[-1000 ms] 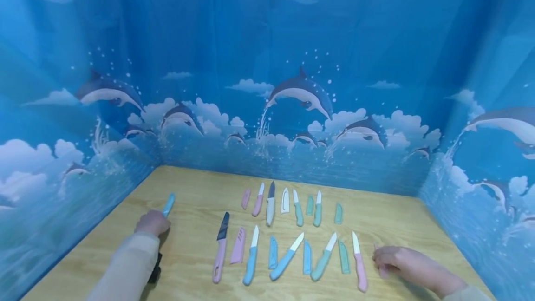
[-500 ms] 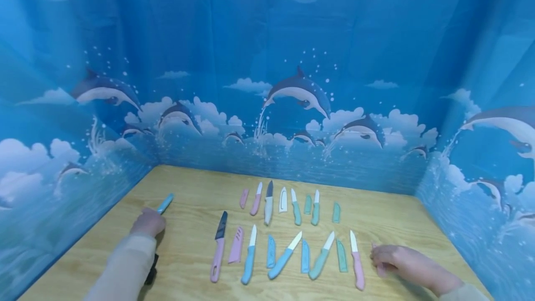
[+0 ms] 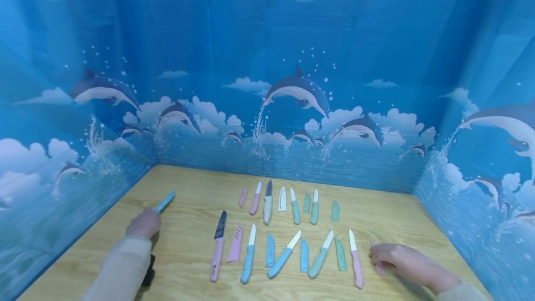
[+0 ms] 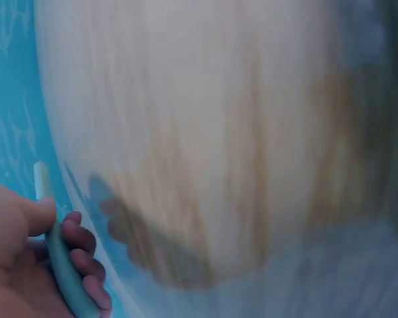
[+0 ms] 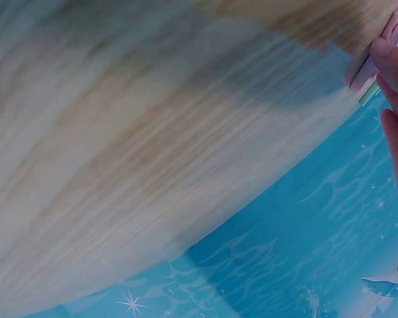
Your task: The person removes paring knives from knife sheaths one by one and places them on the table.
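Note:
At the table's left side, my left hand (image 3: 144,223) grips a knife (image 4: 67,278) by its curved blue-green handle. Beyond the thumb, a light blue blade cover (image 3: 165,201) points away from me. On the right, my right hand (image 3: 394,259) pinches a pink knife sheath (image 5: 366,71) low over the wood. Just left of that hand lies a pink-handled knife (image 3: 357,268) with a bare white blade. A green sheath (image 3: 341,254) and a green-handled knife (image 3: 318,264) lie farther left.
Across the wooden table (image 3: 188,189) lie two rows of bare knives and sheaths. The front row includes a black-bladed knife (image 3: 216,258), a pink slotted sheath (image 3: 235,244) and a blue knife (image 3: 247,264). A white-handled knife (image 3: 268,208) lies behind. Dolphin-print curtains (image 3: 200,59) surround the table.
My left hand has shifted slightly left with the knife, whose covered end has turned a little to the right. The right hand keeps the pink sheath in nearly the same place.

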### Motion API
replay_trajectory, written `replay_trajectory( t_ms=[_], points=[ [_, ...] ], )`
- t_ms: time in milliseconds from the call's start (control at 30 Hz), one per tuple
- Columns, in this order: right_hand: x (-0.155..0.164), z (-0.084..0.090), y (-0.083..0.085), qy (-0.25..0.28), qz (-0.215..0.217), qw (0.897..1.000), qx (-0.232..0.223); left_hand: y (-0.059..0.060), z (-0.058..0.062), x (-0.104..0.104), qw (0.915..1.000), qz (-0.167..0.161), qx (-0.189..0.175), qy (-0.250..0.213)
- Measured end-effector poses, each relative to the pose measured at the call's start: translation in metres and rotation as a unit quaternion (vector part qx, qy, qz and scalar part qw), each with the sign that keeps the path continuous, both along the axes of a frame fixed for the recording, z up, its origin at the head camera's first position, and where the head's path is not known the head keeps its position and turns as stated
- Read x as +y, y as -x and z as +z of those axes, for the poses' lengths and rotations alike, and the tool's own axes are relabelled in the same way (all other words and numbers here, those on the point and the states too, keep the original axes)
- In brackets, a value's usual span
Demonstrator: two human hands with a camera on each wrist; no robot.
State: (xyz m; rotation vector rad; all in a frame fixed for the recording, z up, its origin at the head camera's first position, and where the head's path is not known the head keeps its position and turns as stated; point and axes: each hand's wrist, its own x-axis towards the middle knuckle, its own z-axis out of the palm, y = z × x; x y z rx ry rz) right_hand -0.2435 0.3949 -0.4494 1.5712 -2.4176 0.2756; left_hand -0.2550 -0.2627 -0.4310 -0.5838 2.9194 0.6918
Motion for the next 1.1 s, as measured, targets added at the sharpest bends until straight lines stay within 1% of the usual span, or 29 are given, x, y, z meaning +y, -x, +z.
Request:
replay_trajectory(
  t_ms=[133, 233, 300, 367, 433, 467, 533, 600, 667, 733, 767, 833, 900, 967, 1100],
  points=[
    [0.001, 0.001, -0.001, -0.008, -0.011, 1.000, -0.004, 0.002, 0.000, 0.003, 0.9992, -0.021, 0.033, 0.000],
    [0.000, 0.001, -0.003, -0.004, -0.012, 1.000, 0.002, 0.005, 0.002, 0.009, 0.9967, -0.042, 0.070, -0.007],
    [-0.001, 0.001, -0.004, 0.005, -0.008, 1.000, 0.010, 0.007, 0.003, 0.014, 0.9942, -0.053, 0.093, -0.011],
    [-0.002, 0.001, -0.003, 0.018, 0.003, 1.000, -0.002, 0.009, 0.003, 0.020, 0.9908, -0.061, 0.120, -0.008],
    [-0.003, 0.002, -0.003, 0.032, 0.012, 0.999, -0.007, 0.012, 0.003, 0.027, 0.9880, -0.068, 0.139, -0.004],
    [-0.003, 0.003, -0.003, 0.037, 0.010, 0.999, -0.004, 0.014, 0.002, 0.030, 0.9864, -0.072, 0.148, 0.000],
    [-0.002, 0.006, -0.001, 0.043, -0.001, 0.999, 0.020, 0.017, 0.003, 0.038, 0.9833, -0.082, 0.162, 0.006],
    [-0.003, 0.011, -0.001, 0.038, -0.037, 0.996, 0.075, 0.018, 0.004, 0.048, 0.9810, -0.094, 0.169, 0.009],
    [-0.007, 0.018, -0.003, 0.025, -0.094, 0.989, 0.116, 0.019, 0.007, 0.060, 0.9774, -0.109, 0.181, 0.011],
    [-0.015, 0.025, -0.006, 0.012, -0.151, 0.981, 0.125, 0.020, 0.010, 0.073, 0.9723, -0.126, 0.196, 0.017],
    [-0.021, 0.029, -0.008, 0.001, -0.184, 0.976, 0.113, 0.019, 0.012, 0.080, 0.9696, -0.136, 0.203, 0.020],
    [-0.035, 0.037, -0.010, -0.014, -0.239, 0.968, 0.071, 0.020, 0.016, 0.096, 0.9641, -0.154, 0.215, 0.023],
    [-0.050, 0.043, -0.011, -0.022, -0.273, 0.961, 0.036, 0.019, 0.018, 0.112, 0.9593, -0.170, 0.224, 0.030],
    [-0.068, 0.047, -0.011, -0.027, -0.294, 0.955, 0.007, 0.018, 0.020, 0.129, 0.9554, -0.184, 0.229, 0.030],
    [-0.099, 0.053, -0.007, -0.022, -0.296, 0.955, -0.002, 0.011, 0.024, 0.163, 0.9463, -0.224, 0.230, 0.041]
  ],
)
